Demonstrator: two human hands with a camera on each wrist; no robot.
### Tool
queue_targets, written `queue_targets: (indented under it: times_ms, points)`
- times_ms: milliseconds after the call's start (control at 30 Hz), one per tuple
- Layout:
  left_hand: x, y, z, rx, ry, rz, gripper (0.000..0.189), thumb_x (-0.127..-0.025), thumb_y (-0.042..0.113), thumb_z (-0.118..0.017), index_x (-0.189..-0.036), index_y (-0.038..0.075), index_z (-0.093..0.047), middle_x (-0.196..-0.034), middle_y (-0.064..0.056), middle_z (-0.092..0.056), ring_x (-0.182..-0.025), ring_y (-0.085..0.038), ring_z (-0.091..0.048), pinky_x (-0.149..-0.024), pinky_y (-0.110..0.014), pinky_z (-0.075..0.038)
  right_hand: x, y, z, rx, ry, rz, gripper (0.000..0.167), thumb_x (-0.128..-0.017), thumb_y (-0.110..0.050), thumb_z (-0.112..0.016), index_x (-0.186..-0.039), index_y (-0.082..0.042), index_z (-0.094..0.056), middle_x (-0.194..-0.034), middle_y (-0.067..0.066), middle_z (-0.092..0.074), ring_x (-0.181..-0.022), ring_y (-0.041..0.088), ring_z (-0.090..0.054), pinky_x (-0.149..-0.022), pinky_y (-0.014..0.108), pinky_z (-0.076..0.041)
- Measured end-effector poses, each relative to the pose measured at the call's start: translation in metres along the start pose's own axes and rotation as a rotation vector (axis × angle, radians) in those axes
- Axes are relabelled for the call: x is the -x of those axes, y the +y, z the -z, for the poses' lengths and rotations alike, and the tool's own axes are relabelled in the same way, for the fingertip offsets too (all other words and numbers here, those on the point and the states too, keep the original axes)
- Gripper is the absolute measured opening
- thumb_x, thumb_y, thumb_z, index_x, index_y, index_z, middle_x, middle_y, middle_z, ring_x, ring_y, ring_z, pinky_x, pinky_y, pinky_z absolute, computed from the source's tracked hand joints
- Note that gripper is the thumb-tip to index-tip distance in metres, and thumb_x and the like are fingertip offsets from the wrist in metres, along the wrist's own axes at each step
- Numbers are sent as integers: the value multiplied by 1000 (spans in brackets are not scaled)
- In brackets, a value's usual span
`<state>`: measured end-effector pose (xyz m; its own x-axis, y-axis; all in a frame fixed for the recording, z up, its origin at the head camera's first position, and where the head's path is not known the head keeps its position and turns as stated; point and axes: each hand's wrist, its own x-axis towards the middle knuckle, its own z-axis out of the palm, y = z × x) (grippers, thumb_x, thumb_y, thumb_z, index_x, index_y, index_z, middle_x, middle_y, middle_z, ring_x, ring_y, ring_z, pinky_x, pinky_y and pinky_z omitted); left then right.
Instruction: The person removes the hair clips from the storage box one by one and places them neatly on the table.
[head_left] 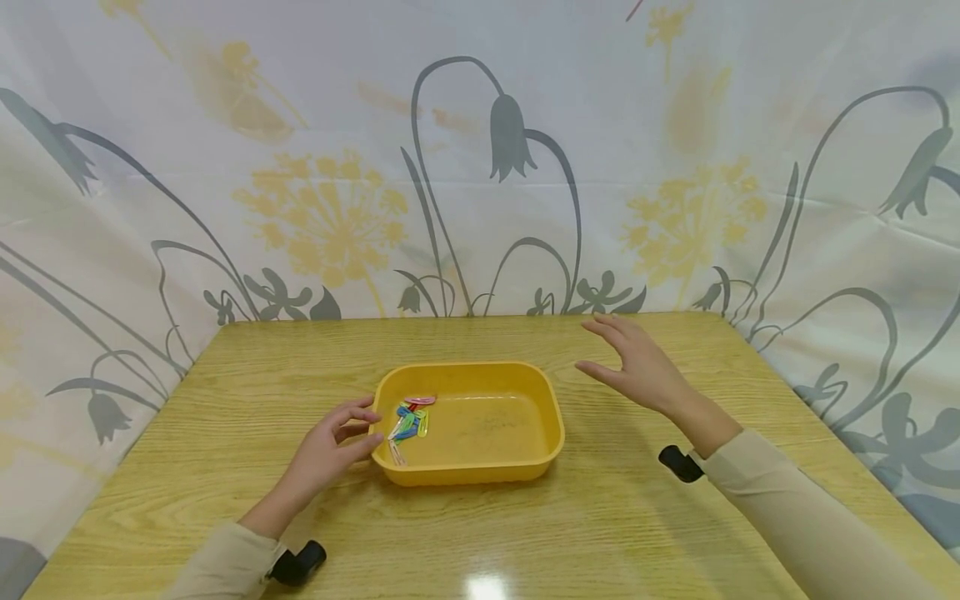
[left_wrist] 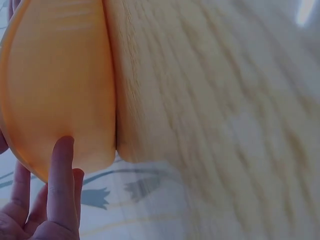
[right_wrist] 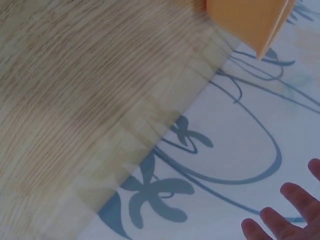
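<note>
A yellow plastic tray [head_left: 468, 475] with rounded corners sits on the wooden table. Several colourful snap hair clips [head_left: 408, 423], blue, green, pink, red and yellow among them, lie in a loose cluster at its left end. My left hand [head_left: 337, 437] is at the tray's left end, its fingertips right at the rim. In the left wrist view one fingertip [left_wrist: 64, 145] rests against the tray's outer wall [left_wrist: 60, 85]. My right hand [head_left: 637, 367] hovers to the right of the tray, apart from it, with fingers spread and nothing in them.
The wood-grain table [head_left: 525, 533] reaches back to a pale curtain [head_left: 480, 208] printed with grey and yellow flowers, which also hangs along both sides. Black wrist straps [head_left: 298, 564] sit on both forearms. A bright reflection shows at the table's front.
</note>
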<state>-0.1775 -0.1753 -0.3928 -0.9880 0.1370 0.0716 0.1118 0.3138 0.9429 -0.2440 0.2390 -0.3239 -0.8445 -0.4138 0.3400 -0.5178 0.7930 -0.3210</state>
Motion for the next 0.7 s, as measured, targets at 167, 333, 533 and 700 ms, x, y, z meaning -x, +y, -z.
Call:
queue_targets:
  times_ms: [167, 333, 533, 700]
  points:
    - [3, 2, -3, 17, 8, 28, 31, -86, 12, -68, -109, -5, -58, -144, -13, -36, -117, -37, -47, -74, -30, -55, -6, -3, -1, -8, 1, 17, 65, -88, -42, -62, -138, -4, -44, -142, 20, -36, -131, 42, -27, -103, 60, -25]
    - [3, 5, -6, 20, 6, 26, 29, -86, 10, -68, -108, -6, -59, -143, -12, -37, -115, -37, -49, -73, -29, -55, -13, -7, 1, -4, 1, 40, 63, -88, -42, -62, -138, -6, -44, -142, 18, -37, -132, 41, -26, -104, 60, -24]
    - [4, 5, -9, 25, 23, 29, 25, -84, 6, -68, -105, -6, -60, -143, -10, -39, -111, -35, -52, -73, -28, -55, -24, -20, 2, -23, -28, 62, 64, -88, -40, -63, -139, -7, -44, -142, 17, -37, -131, 38, -28, -105, 58, -24]
    - [5, 5, -9, 28, 22, 18, 27, -84, 8, -69, -105, -6, -60, -143, -11, -39, -110, -34, -53, -73, -27, -55, -32, -28, 0, -21, -40, 79, 63, -88, -39, -63, -139, -8, -44, -142, 17, -37, -131, 37, -28, -106, 57, -22]
